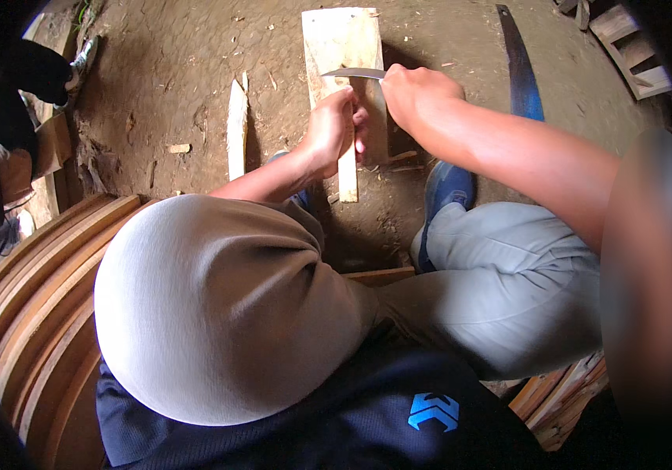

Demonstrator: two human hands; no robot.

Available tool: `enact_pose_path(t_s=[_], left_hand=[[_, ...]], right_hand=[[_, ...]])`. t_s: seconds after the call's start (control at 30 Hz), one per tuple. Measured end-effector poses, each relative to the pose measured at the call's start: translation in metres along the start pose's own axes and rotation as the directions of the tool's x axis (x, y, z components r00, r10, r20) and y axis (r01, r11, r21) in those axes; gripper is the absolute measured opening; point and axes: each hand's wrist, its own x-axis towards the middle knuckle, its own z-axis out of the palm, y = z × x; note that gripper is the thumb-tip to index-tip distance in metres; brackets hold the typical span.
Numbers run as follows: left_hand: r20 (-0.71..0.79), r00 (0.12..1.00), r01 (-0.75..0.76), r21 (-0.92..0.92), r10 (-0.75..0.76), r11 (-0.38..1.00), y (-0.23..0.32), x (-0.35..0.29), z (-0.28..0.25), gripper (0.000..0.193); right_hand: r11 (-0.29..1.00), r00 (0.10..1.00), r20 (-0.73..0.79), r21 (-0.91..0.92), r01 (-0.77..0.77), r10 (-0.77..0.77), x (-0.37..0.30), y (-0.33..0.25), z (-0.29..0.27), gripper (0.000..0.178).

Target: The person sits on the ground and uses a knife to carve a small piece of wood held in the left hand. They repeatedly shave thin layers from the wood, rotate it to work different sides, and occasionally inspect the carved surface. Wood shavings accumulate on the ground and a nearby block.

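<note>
My left hand [331,131] is closed around a narrow pale wooden stick [347,184], whose lower end points back toward me. In my right fist [418,95] is a knife; its handle is hidden by my fingers, and its slightly curved blade [361,73] points left. The blade lies across the stick's upper end, just beyond my left hand; whether it touches the wood I cannot tell. Beneath both stands a pale wooden block [342,39] with a flat top.
A split wood piece [237,133] lies on the dirt floor to the left. Off to the right is a dark saw blade [522,78]. Wooden planks [54,274] are stacked at left, and a slatted wooden frame [633,51] stands far right. My blue shoe [449,186] is near the block.
</note>
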Motion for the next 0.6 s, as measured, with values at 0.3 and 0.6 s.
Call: enact_pose_path(t_s=[0.3, 0.6], left_hand=[[-0.043, 0.999, -0.01, -0.032, 0.008, 0.999, -0.002, 0.0, 0.002, 0.024], [-0.002, 0.998, 0.056, -0.038, -0.056, 0.998, 0.01, -0.011, 0.001, 0.026]], right_hand=[[0.995, 0.999, -0.026, -0.096, 0.033, -0.036, 0.002, -0.004, 0.008, 0.024], [0.993, 0.992, 0.059, 0.032, 0.11, -0.112, 0.012, 0.022, -0.022, 0.049]])
